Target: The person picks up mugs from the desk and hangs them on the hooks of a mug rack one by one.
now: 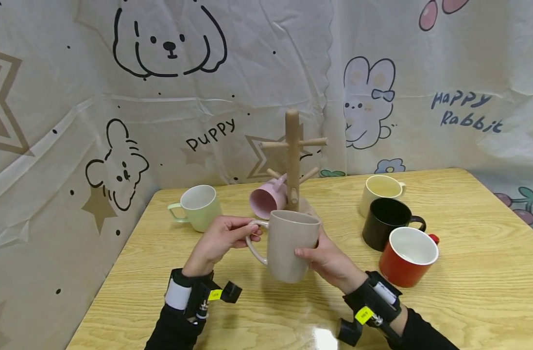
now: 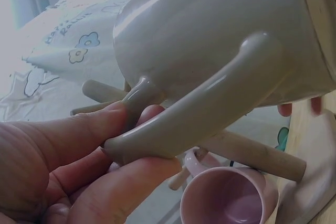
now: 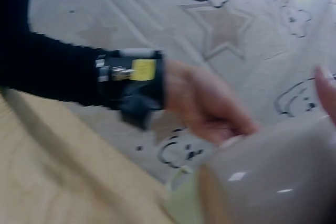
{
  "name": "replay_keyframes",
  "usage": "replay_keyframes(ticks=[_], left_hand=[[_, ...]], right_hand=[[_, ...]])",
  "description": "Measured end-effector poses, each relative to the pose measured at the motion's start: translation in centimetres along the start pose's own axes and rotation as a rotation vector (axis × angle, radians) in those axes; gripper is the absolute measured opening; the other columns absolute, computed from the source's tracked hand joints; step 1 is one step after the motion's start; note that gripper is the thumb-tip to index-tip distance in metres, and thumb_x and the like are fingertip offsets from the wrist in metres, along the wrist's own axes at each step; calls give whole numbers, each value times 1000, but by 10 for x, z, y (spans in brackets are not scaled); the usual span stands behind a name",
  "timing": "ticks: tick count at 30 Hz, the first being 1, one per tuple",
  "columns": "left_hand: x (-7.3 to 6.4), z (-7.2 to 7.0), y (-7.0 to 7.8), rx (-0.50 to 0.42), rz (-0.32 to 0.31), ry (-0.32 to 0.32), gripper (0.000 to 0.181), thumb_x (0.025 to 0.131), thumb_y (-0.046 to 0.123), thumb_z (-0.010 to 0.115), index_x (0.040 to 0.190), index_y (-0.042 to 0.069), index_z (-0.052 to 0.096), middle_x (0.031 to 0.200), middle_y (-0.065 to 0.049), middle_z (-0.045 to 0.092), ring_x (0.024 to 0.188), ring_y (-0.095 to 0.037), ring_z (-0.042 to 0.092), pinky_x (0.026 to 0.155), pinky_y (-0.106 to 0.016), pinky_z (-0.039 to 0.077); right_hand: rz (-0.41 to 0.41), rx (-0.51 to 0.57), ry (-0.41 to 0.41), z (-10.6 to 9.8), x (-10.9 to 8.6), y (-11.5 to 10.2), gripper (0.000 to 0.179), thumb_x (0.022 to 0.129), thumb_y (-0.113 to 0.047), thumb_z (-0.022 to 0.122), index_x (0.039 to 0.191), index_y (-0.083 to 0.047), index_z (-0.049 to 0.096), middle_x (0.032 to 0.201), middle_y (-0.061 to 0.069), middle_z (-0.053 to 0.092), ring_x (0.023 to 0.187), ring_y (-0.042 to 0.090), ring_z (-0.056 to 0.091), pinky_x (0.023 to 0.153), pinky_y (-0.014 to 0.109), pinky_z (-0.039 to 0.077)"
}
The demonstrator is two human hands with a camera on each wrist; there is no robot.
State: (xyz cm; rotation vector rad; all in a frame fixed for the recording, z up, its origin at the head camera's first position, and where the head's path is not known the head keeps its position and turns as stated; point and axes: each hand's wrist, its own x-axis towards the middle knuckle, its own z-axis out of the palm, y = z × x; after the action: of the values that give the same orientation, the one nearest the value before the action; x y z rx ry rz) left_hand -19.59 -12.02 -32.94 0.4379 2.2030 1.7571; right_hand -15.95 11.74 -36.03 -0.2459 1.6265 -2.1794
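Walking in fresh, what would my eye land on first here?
Probably the beige mug, held front and centre, with a person's left grip on its handle and right grip around its side. Behind it stands a wooden mug tree with a pink mug beside it. The vivid red mug stands out too, at right.

Glossy beige mug (image 1: pixel 290 250), roughly upright, held above table (image 1: pixel 480 272).

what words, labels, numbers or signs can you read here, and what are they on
"PUPPY", in black: white printed fabric backdrop
"Happy Rabbit", in blue: same backdrop
Small yellow label on the left black wrist strap: too small to read
Matching yellow label on the right black wrist strap: too small to read
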Motion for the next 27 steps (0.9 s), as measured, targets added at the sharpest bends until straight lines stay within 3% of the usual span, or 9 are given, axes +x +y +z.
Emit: replay_keyframes(ticks=[4, 8, 12, 21, 27], left_hand=[[-1, 3, 1, 16, 16, -2, 32, 92, 15, 56, 114, -9, 60, 93, -11, 70, 81, -6, 65, 74, -26, 55], [-1, 7, 2, 34, 20, 7, 31, 92, 15, 56, 113, -7, 61, 97, -16, 68, 82, -6, 65, 75, -27, 55], [2, 11, 1, 34, 15, 15, 29, 92, 12, 55, 111, -9, 61, 97, -19, 68, 81, -6, 64, 76, -27, 55], [3, 11, 1, 64, 6, 13, 27, 92, 13, 55, 110, -5, 62, 101, -20, 66, 85, -9, 64, 79, -30, 55], [1, 10, 5, 108, 2, 26, 29, 88, 18, 61, 113, 3, 64, 110, -18, 65, 95, -12, 63, 85, -33, 52]], right_hand=[[-107, 65, 147, 12, 2, 12, 108, 74, -17, 76, 146, -22, -5, 137, 14, 28, 119, 29, 36, 96, 37, 33], [-144, 54, 243, 19, 3, 16, 87, 73, -6, 70, 142, -15, 17, 130, 12, 38, 113, 26, 43, 91, 35, 40], [-162, 33, 274, 22, 2, 17, 72, 73, -2, 68, 134, -9, 30, 124, 12, 44, 107, 23, 48, 89, 35, 43], [-163, 17, 299, 22, 3, 17, 72, 73, -3, 70, 133, -9, 30, 123, 11, 44, 107, 22, 48, 88, 35, 43], [-240, 63, 308, 24, 2, 25, 72, 72, -5, 72, 132, -7, 32, 117, 8, 48, 103, 20, 51, 88, 35, 43]])
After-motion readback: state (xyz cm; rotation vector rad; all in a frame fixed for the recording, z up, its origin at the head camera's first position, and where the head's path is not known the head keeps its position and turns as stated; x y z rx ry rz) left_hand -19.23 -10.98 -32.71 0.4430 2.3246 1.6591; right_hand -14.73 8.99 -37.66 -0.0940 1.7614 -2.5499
